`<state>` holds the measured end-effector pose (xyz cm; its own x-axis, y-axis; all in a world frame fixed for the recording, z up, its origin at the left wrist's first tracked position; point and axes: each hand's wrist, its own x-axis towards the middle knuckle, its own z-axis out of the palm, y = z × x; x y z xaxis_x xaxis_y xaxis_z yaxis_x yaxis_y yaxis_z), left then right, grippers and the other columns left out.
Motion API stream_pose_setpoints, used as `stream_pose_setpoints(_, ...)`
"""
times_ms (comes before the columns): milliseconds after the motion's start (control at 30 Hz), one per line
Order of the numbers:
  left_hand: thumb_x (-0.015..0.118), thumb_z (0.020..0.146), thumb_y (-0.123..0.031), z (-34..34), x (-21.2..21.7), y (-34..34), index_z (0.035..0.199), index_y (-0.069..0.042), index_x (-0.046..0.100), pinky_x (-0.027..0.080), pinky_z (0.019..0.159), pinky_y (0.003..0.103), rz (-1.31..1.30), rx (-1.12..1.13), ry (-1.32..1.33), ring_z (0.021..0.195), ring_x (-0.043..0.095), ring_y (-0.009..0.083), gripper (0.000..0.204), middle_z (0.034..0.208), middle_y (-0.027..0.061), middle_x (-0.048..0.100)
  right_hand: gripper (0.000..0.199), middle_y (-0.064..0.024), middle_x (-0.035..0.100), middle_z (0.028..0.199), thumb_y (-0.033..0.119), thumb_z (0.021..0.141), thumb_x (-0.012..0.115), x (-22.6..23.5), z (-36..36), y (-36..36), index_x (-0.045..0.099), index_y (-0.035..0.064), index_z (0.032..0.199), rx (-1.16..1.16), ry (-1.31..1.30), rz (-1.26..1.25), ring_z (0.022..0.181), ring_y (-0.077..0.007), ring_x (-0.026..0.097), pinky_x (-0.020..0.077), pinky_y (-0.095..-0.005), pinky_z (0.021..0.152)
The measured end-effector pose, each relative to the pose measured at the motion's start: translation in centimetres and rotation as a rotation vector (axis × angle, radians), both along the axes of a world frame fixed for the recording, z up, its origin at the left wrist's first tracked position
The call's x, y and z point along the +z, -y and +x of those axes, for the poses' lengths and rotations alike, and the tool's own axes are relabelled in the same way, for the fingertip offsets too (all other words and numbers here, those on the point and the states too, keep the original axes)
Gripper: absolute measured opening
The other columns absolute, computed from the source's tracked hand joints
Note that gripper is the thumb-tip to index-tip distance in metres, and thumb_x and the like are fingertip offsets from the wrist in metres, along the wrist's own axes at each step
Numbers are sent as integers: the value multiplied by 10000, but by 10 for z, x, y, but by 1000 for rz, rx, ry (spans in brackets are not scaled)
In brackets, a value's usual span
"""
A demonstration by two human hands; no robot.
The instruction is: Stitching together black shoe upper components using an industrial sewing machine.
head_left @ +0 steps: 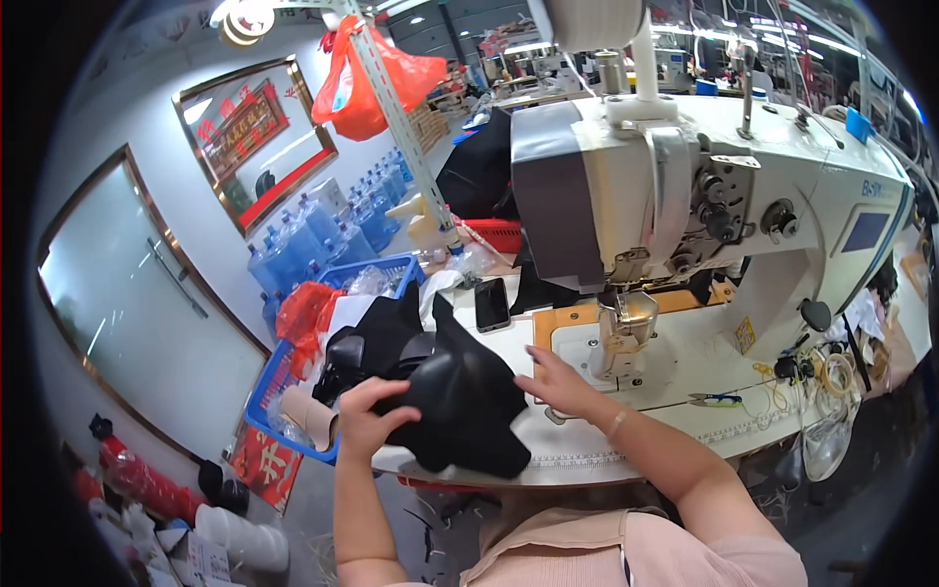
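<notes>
A black, smooth sheet-like piece with a domed, shiny middle is held above the front edge of the sewing table. My left hand pinches its left side between thumb and fingers. At the right edge of that piece is my right hand, its fingers spread and the thumb tip by the edge; whether it touches cannot be made out. Just beyond the right hand stands the needle and presser-foot area of a white sewing machine. More black pieces lie heaped behind my left hand.
A blue basket at the left holds bags and a cone. A phone lies behind the black piece. Thread snips and tangled thread are at the right. A measuring tape runs along the table's front edge.
</notes>
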<state>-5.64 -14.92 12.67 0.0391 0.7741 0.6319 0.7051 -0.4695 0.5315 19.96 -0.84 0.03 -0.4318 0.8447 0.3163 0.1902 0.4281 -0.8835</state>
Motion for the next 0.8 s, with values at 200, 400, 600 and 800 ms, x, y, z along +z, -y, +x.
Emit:
stream_pose_setpoints(200, 853, 582, -68, -26, 0, 7, 1084, 0, 620, 469, 669, 246, -226, -274, 230, 729, 587, 114, 558, 837, 58, 650, 463, -109, 613, 1089, 296, 861, 655, 47, -8, -5, 532, -39, 1156, 664, -626, -852, 975, -174, 610, 510, -309, 793)
stream_pose_setpoints(400, 647, 839, -130, 63, 15, -73, 1220, 38, 516, 486, 790, 279, -716, -166, 118, 912, 616, 145, 437, 1049, 121, 647, 244, -46, 652, 819, 196, 847, 659, 55, 17, 5, 625, -24, 947, 249, -314, -455, 715, -90, 581, 472, -247, 647)
stream_pose_setpoints(600, 656, 853, -223, 118, -11, -154, 867, -45, 606, 414, 583, 228, -872, -303, 497, 659, 508, 67, 185, 740, -8, 574, 231, -36, 660, 910, 135, 877, 613, 72, 73, 4, 623, -31, 1037, 275, -502, -618, 755, -82, 611, 494, -220, 700)
stream_pose_setpoints(800, 667, 826, -171, 183, 19, -200, 980, -29, 608, 481, 680, 254, -1026, -270, 587, 757, 572, 113, 218, 869, 34, 608, 265, -62, 647, 944, 96, 894, 560, 106, 117, 12, 565, -34, 1125, 200, -728, -727, 789, -103, 628, 520, -239, 717)
